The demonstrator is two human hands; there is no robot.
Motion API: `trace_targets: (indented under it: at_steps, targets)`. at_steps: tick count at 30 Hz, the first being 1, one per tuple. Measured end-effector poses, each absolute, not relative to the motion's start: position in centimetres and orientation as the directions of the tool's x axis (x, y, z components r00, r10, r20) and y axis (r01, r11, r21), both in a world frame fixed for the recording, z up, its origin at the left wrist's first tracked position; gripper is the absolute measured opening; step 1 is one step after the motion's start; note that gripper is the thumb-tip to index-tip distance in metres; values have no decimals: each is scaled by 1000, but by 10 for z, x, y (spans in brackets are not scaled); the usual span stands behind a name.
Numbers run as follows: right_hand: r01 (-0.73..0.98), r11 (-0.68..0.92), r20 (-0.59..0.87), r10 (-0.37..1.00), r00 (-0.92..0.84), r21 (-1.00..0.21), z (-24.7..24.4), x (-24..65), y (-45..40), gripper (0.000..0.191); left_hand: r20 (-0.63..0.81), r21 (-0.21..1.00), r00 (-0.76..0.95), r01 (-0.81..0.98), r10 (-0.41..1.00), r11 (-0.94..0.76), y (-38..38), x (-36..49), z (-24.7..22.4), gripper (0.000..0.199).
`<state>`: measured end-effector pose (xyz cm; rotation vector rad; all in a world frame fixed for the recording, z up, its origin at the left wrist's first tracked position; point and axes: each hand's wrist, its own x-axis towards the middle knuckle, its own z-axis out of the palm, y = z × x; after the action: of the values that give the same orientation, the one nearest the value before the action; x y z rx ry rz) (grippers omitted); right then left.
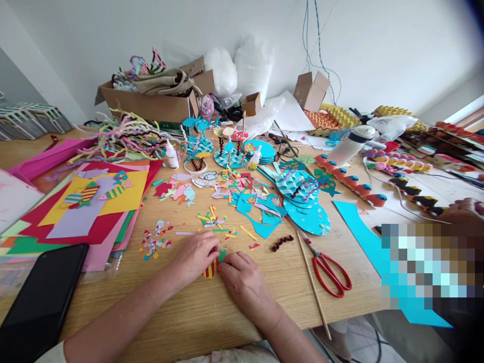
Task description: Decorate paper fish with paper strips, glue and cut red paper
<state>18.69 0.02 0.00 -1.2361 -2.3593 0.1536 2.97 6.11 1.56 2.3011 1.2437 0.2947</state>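
Between my two hands a small paper fish with red and yellow stripes and a green tail lies on the wooden table, partly covered by fingers. My left hand has its fingers bent together at the fish's upper left side. On the other side, my right hand is closed, its fingertips at the fish's right edge by the green tail. Tiny paper confetti is spread left of my left hand. Thin coloured strips lie just beyond the hands. A curled brown pipe cleaner sits farther right.
Red-handled scissors and a wooden stick lie to the right. At left are a black phone and stacked coloured paper. Glue bottles, blue paper scraps and finished crafts stand farther back. Another person's hand shows at right.
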Motion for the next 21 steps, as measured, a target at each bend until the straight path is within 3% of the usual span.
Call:
trace_targets:
  at_steps: [21]
  targets:
    - [740,592,355,798,-487,-318,-3,188,0,18,-54,535,567,711,822,-456,62,29,18,16]
